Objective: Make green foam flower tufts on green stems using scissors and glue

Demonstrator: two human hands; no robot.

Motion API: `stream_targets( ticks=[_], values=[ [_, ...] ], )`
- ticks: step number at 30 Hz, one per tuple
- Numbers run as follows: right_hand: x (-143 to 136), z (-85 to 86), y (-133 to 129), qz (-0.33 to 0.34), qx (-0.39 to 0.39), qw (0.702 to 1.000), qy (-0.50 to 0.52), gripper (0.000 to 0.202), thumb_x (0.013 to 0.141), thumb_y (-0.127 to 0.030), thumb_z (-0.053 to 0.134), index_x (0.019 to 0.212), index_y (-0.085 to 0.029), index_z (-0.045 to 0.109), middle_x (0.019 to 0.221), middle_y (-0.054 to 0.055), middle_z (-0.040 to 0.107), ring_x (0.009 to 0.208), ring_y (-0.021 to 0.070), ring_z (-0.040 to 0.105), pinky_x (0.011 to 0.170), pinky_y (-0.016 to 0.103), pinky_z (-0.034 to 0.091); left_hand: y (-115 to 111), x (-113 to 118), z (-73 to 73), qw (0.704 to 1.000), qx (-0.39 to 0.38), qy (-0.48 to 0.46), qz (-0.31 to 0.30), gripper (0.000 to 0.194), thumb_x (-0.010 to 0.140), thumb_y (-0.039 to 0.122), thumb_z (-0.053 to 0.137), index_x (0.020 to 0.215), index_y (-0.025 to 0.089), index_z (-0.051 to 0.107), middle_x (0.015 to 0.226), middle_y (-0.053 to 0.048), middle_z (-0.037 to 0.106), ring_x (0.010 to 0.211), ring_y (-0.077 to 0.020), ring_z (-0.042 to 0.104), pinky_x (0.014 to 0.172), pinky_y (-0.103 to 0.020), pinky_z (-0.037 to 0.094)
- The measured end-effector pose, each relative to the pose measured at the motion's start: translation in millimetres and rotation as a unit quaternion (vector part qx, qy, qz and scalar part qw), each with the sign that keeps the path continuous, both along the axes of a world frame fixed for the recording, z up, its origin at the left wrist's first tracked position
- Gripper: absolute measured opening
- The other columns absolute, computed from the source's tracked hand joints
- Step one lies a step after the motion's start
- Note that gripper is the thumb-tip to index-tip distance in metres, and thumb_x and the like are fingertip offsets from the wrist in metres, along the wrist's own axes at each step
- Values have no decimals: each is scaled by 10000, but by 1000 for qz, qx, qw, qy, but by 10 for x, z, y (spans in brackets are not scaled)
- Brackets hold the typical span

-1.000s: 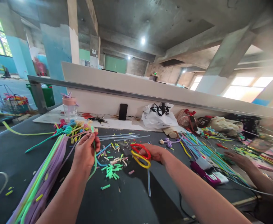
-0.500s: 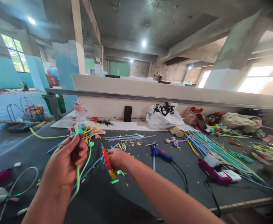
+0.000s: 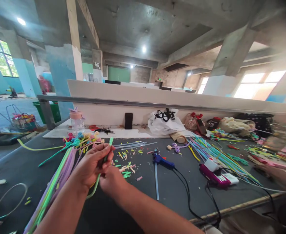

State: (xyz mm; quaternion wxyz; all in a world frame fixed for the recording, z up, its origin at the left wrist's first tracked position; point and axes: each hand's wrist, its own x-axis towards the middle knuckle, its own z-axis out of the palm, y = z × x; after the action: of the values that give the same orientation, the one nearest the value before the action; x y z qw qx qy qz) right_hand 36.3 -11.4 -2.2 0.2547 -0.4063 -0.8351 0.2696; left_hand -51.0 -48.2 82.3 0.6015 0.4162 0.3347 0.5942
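My left hand (image 3: 97, 161) pinches a light green pipe cleaner (image 3: 111, 141), whose tip stands up above the fingers and whose tail (image 3: 94, 191) hangs below. Just beneath, my right hand (image 3: 113, 182) is closed and close against the lower part of this stem. The red-and-yellow-handled tool it carried is almost wholly hidden behind the hands. Left of my forearm lies a bundle of green and purple pipe cleaners (image 3: 62, 175), with colourful fuzzy flower heads (image 3: 78, 140) behind it. Short cut pieces (image 3: 127, 172) are scattered beyond my right hand.
A blue glue gun (image 3: 163, 161) with its cord lies right of the hands. Farther right are a purple power strip (image 3: 213, 177) and many loose pipe cleaners (image 3: 213, 156). A phone (image 3: 128, 121), a jar (image 3: 76, 122) and a white bag (image 3: 166, 122) stand along the back panel.
My left hand has moved right with the green pipe cleaner. My right hand has come in below it, taking the tool out of sight. The view has shifted, uncovering the bundle at left.
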Motion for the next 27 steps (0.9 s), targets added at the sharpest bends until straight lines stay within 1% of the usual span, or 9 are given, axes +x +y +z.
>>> stream_targets(
  ticks=[3, 5, 7, 9, 11, 15, 19, 24, 27],
  values=[
    [623, 49, 259, -75, 24, 995, -69, 125, 808, -122, 560, 830, -186, 665, 884, 32, 661, 897, 190, 598, 792, 307, 449, 212, 134, -92, 999, -11, 29, -43, 197, 745, 323, 636, 812, 143, 597, 537, 44, 521, 356, -15, 393, 332, -108, 212],
    [968, 105, 456, -118, 28, 987, -109, 110, 842, -178, 544, 834, -166, 653, 877, 44, 655, 868, 187, 599, 774, 327, 461, 360, 229, -164, 997, -17, 37, -62, 210, 745, 331, 632, 840, 148, 594, 552, 41, 533, 352, -16, 387, 324, -112, 165],
    [1167, 144, 605, -135, 30, 981, -137, 178, 874, -284, 529, 957, -145, 606, 951, 47, 628, 831, 169, 601, 738, 350, 488, 491, 301, -242, 996, -23, 40, -73, 216, 740, 333, 632, 843, 149, 588, 547, 43, 528, 346, -20, 376, 317, -121, 130],
    [1215, 147, 678, -129, 36, 980, -148, 176, 859, -298, 544, 935, -151, 605, 887, 36, 635, 778, 163, 597, 686, 316, 472, 589, 336, -325, 996, -30, 41, -75, 218, 732, 336, 636, 825, 145, 585, 535, 43, 519, 344, -28, 378, 310, -131, 134],
    [1165, 118, 683, -99, 46, 983, -146, 88, 819, -239, 568, 857, -182, 623, 804, 14, 646, 752, 156, 584, 651, 264, 420, 645, 333, -409, 996, -34, 43, -72, 215, 725, 334, 642, 799, 140, 584, 549, 36, 525, 374, -41, 414, 317, -139, 194],
    [1061, 20, 611, -5, 60, 989, -137, 129, 757, -164, 576, 850, -233, 632, 862, -18, 656, 768, 126, 575, 642, 216, 357, 658, 302, -558, 998, -44, 35, -27, 196, 723, 314, 649, 741, 136, 569, 621, 18, 555, 449, -49, 460, 371, -153, 307],
    [1118, -63, 577, 48, 70, 985, -152, 115, 706, -119, 582, 744, -217, 626, 777, -17, 647, 733, 138, 570, 688, 251, 323, 639, 373, -646, 997, -77, 4, 25, 187, 741, 321, 628, 737, 149, 555, 617, 30, 548, 395, -26, 411, 335, -142, 234],
    [1154, -74, 564, 58, 51, 980, -184, 184, 746, -56, 481, 689, -199, 581, 777, -15, 657, 709, 129, 569, 697, 261, 312, 650, 480, -689, 993, -112, 6, 39, 211, 738, 352, 631, 743, 166, 531, 545, 49, 529, 338, -19, 378, 314, -140, 177],
    [1154, -56, 534, 53, 34, 983, -170, 165, 767, -76, 484, 687, -194, 567, 740, -5, 651, 685, 141, 556, 669, 257, 325, 660, 490, -709, 990, -129, 10, 56, 217, 737, 363, 632, 797, 176, 539, 533, 56, 530, 334, -21, 382, 308, -134, 154]
  ],
)
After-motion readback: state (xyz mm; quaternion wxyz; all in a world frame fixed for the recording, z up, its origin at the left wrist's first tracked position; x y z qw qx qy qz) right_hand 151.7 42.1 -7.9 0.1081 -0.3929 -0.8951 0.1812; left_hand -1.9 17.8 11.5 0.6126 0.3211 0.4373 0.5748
